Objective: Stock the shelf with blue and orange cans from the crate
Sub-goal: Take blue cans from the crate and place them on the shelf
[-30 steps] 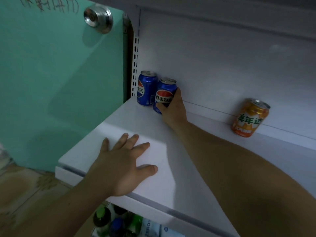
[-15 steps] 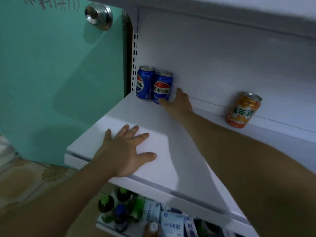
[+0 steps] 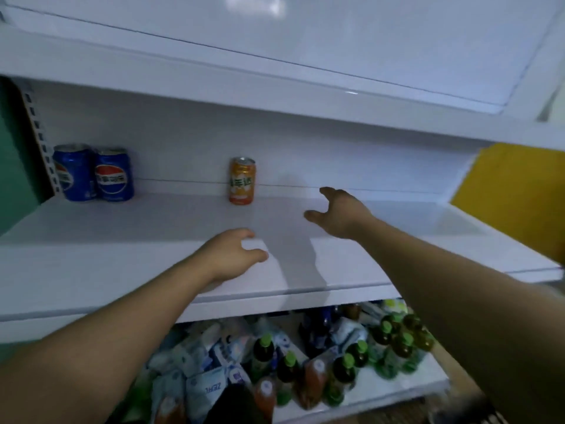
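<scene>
Two blue cans (image 3: 94, 175) stand side by side at the back left of the white shelf (image 3: 122, 240). An orange can (image 3: 242, 181) stands upright further right against the back wall. My right hand (image 3: 339, 214) hovers over the shelf to the right of the orange can, fingers spread and empty. My left hand (image 3: 234, 254) is near the shelf's front, loosely curled and holding nothing. No crate is in view.
A second white shelf (image 3: 275, 71) overhangs above. Below, a lower shelf (image 3: 382, 390) holds several green-capped bottles (image 3: 345, 371) and white packets (image 3: 208, 387). A yellow panel (image 3: 513, 191) stands at the right, a green surface (image 3: 15, 166) at the left.
My right hand let go of the second blue can and swung right, past the orange can. My left hand lifted its flat palm and shifted right. The view turned right and down.
</scene>
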A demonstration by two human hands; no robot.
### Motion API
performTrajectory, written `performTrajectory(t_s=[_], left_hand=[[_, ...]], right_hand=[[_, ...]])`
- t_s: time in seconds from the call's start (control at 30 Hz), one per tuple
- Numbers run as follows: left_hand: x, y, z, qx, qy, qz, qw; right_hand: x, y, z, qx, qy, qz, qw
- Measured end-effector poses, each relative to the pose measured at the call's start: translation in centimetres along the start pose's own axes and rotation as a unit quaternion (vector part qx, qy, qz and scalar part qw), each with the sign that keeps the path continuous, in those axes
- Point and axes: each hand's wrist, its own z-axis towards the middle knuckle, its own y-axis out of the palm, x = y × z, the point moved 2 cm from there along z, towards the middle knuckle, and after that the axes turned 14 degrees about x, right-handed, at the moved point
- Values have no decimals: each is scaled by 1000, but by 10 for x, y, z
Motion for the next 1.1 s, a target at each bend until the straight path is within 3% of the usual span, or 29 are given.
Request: performTrajectory(t_s=[0.2,0.43,0.57,0.77,1.1], left_hand=[[135,118,-30,-105,247,106,958],[215,279,-115,-278,410,145,857],[221,367,-163,-392,421,193,795],[196,478,-211,-483,421,240,729],[152,666,-234,-558,339,266,709]], right_hand=[[145,-61,-79,47,147,-49,987],[295,-99,-231,27,347,-105,932],[353,-86,-325,10,457,-113,882],[419,-30,-419,-51,564,-125,815],[536,98,-487,-123,596,7,793]])
